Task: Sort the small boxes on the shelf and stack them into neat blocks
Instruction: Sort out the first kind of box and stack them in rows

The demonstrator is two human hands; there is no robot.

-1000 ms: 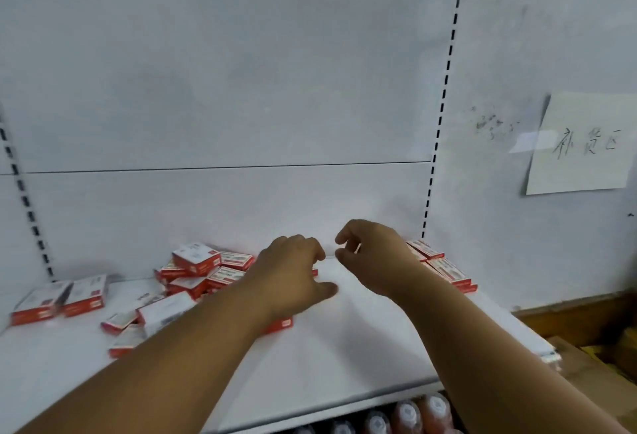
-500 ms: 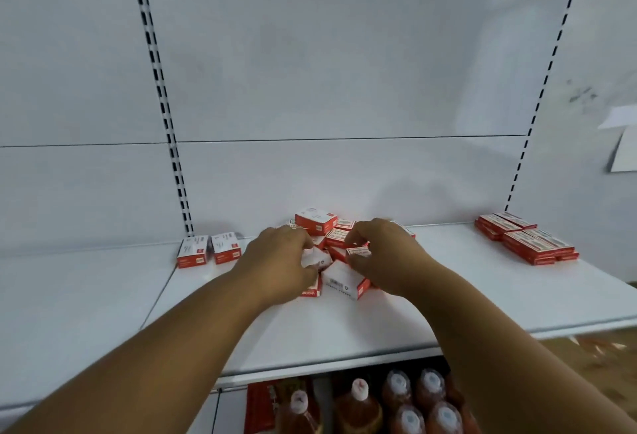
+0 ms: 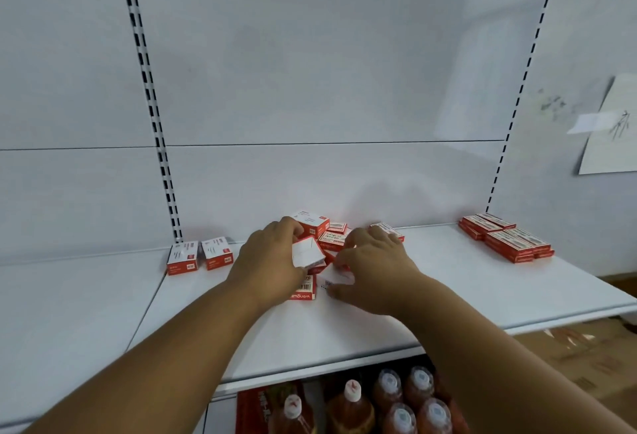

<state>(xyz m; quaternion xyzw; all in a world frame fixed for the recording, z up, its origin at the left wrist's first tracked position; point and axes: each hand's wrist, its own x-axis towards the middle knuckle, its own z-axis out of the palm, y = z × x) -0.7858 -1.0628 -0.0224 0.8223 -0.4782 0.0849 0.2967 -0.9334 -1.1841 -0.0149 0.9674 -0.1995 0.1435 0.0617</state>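
A loose pile of boxes (image 3: 332, 238) lies mid-shelf (image 3: 448, 292). The left hand (image 3: 272, 261) grasps a tilted white box (image 3: 307, 253); the right hand (image 3: 374, 270) pinches another box (image 3: 336, 276). A neat block (image 3: 506, 240) sits at right, two boxes (image 3: 200, 255) at left.

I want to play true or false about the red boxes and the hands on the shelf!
1. The left hand holds a small box. True.
2. The neat block of boxes sits at the shelf's left end. False: it sits at the right end.
3. Two boxes stand side by side left of the pile. True.
4. Bottles stand above the shelf. False: they stand below it.
5. The right hand rests far from the pile. False: it touches it.
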